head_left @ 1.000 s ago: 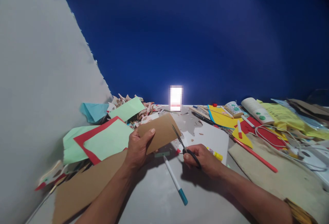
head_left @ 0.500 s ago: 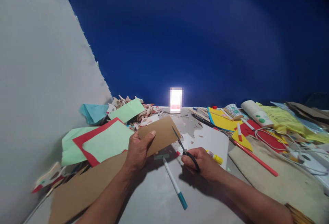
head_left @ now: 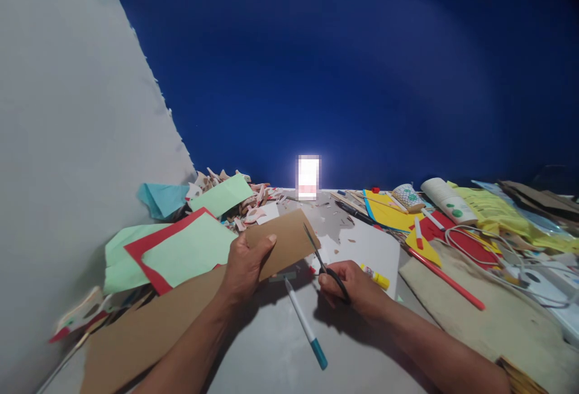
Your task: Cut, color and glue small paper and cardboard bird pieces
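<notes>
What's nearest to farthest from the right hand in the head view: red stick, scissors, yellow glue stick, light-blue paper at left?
1. Scissors: held in the right hand.
2. Yellow glue stick: just right.
3. Red stick: farther right.
4. Light-blue paper: far left.

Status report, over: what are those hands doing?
Left hand gripping small cardboard piece. Right hand holding scissors at its edge. Teal-capped marker lying below.

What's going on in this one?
A person's left hand grips a brown cardboard piece, while the right hand holds black-handled scissors with the blades at the cardboard's right end. Whether they are cutting isn't clear. A teal-ended white marker lies on the table between the forearms, and a yellow glue stick lies beyond the right hand.
</notes>
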Tool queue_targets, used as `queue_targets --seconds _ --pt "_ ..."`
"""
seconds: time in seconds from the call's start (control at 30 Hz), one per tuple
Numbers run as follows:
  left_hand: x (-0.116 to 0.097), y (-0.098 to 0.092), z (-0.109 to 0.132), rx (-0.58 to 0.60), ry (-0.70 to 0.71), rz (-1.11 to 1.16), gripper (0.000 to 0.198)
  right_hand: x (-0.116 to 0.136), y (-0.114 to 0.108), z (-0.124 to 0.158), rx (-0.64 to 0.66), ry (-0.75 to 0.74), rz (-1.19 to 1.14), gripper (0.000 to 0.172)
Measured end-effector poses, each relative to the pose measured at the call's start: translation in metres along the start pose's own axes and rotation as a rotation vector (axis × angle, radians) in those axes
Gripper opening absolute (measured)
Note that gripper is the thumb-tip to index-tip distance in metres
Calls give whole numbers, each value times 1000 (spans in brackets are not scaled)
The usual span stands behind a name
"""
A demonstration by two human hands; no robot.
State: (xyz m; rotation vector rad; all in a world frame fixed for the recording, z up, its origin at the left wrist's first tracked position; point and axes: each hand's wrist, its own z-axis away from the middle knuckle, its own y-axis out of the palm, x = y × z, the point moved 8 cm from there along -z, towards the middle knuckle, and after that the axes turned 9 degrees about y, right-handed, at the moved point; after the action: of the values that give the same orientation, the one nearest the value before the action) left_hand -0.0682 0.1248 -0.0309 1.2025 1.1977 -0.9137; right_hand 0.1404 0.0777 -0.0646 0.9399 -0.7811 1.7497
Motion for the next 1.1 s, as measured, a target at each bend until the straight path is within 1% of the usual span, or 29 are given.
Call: queue_targets --seconds 0.13,0.23,0.33,0.43,0.53,0.67,0.73,0.8,0.87,1.0,1.1 --pt "9 2 0 31 -49 -2 54 -1 1 1 9 -3 -46 37" --pt "11 1 1 36 -57 -17 54 -1 2 3 13 -12 -84 40" --pt "10 1 2 39 -56 -29 54 -2 2 4 12 -12 -76 43" --pt "8 2 2 46 -53 -35 54 -4 0 2 -3 -11 -6 42" --pt "8 2 2 45 -55 -42 52 -5 -4 -2 -13 -35 74 41" --pt "6 4 3 42 -51 -47 48 -3 -5 -4 -5 -77 125 43" --pt "3 5 5 33 -38 -56 46 -4 -5 -4 -5 -58 136 42" --pt "-1 5 6 17 -26 -74 45 -6 -5 -3 -15 -16 142 41" --pt "-4 7 8 25 -30 -86 43 -5 -5 -2 -18 -7 139 42" --pt "-4 16 14 80 -85 -64 40 3 -1 1 40 -86 84 49" --pt "-4 16 15 72 -72 -71 39 3 -1 1 54 -104 53 51"
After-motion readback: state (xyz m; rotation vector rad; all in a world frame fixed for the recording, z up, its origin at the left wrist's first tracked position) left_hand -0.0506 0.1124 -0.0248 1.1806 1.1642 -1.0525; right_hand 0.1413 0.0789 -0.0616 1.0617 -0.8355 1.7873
